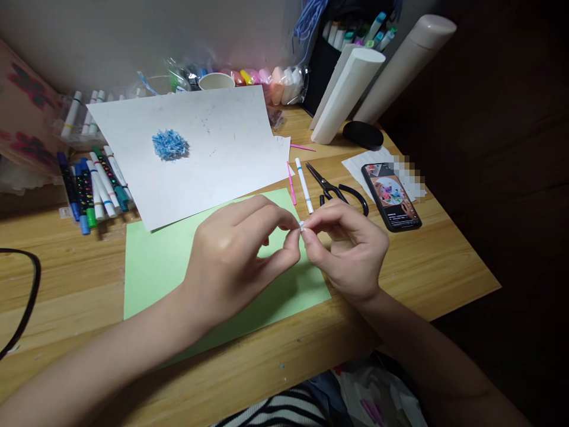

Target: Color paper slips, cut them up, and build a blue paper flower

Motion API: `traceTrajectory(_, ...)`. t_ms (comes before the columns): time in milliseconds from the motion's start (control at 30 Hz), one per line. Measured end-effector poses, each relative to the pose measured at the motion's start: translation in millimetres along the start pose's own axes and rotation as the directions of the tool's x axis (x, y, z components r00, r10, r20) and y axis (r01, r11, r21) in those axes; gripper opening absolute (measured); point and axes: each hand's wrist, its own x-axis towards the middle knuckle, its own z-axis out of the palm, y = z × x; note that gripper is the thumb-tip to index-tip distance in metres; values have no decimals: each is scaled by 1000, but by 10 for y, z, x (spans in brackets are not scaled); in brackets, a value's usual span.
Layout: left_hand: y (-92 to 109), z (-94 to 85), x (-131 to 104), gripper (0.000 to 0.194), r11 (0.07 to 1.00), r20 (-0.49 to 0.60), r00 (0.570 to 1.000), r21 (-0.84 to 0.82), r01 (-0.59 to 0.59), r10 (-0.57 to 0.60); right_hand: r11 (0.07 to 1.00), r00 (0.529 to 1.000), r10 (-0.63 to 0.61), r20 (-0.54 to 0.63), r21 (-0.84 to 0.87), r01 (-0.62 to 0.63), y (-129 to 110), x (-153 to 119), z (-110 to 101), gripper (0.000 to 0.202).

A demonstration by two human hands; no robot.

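Observation:
Thumb and forefinger of my left hand (235,249) and of my right hand (349,246) meet above a light green sheet (151,279). Both pinch one tiny whitish piece (301,226), too small to name. Behind the hands, a white sheet of paper (231,142) carries a clump of blue and white shreds (169,145) and a few loose blue bits. Just past my right hand lie a white marker (304,185), a thin pink stick (291,184) and black-handled scissors (329,184) with their blades pointing away.
Several markers (100,184) lie in a pile on the left. A phone (391,196) rests on papers at the right, near a black oval object (363,135). White rolls (349,95), a paper cup (216,81) and bagged colourful lumps (271,83) line the back.

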Motion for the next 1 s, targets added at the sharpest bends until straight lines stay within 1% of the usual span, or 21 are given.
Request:
traceTrajectory(600,1,-7,11,7,1000,-17,1000,-25,-3,2,1000,1000,-8,-14,9,8,7,-1,-7,14)
traceTrajectory(767,-3,-6,9,7,1000,-2,1000,-25,4,-4,1000,1000,-7,-3,12,7,-1,-1,6,14)
traceTrajectory(1000,10,-21,8,9,998,36,999,-43,42,-40,1000,1000,-2,-13,8,2,-5,-5,0,14)
